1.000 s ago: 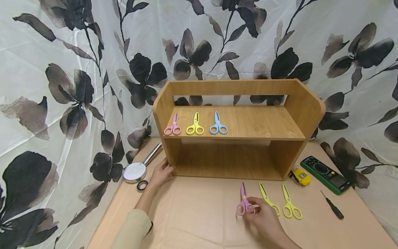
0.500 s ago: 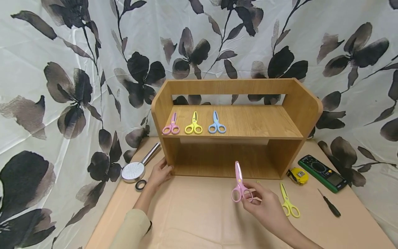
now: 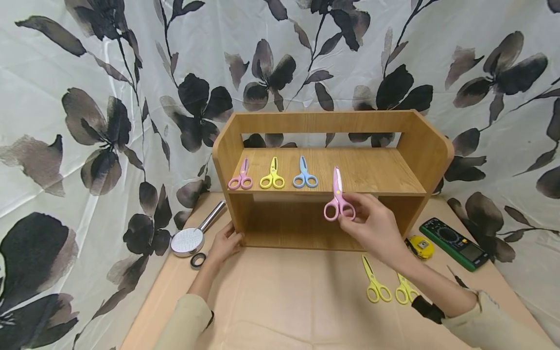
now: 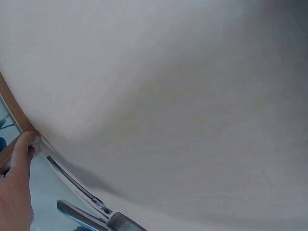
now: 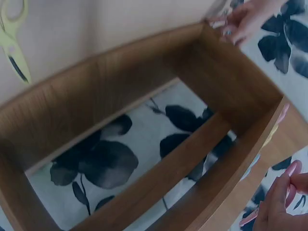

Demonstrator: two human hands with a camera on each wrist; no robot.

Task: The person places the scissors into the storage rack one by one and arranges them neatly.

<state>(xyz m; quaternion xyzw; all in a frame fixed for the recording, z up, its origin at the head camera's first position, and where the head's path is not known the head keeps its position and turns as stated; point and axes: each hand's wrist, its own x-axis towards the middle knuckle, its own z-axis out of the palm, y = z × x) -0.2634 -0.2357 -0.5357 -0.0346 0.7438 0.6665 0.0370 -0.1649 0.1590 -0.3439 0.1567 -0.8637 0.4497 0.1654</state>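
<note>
My right hand [image 3: 378,226] pinches pink scissors [image 3: 337,181] by a handle loop, blades up, in front of the upper board of the wooden shelf [image 3: 372,170]. On that board lie a second pair of pink scissors [image 3: 244,169], yellow scissors [image 3: 273,170] and blue scissors [image 3: 304,170], handles toward the front edge. My left hand [image 3: 224,247] holds the shelf's lower left front corner; the right wrist view shows its fingers [image 5: 233,29] bent around that corner. Two more yellow scissors [image 3: 369,273] lie on the table below my right forearm, one partly covered by the right wrist strap.
Left of the shelf are a shower head [image 3: 188,241] and a black ring [image 3: 198,260]. To the right lie a yellow tape measure [image 3: 422,246], a green multimeter [image 3: 455,244] and a screwdriver [image 3: 457,278] partly behind my forearm. Floral cloth [image 3: 144,73] hangs behind.
My right hand has lifted the pink scissors from the table up to the height of the upper board. The left hand has stayed at the shelf's corner.
</note>
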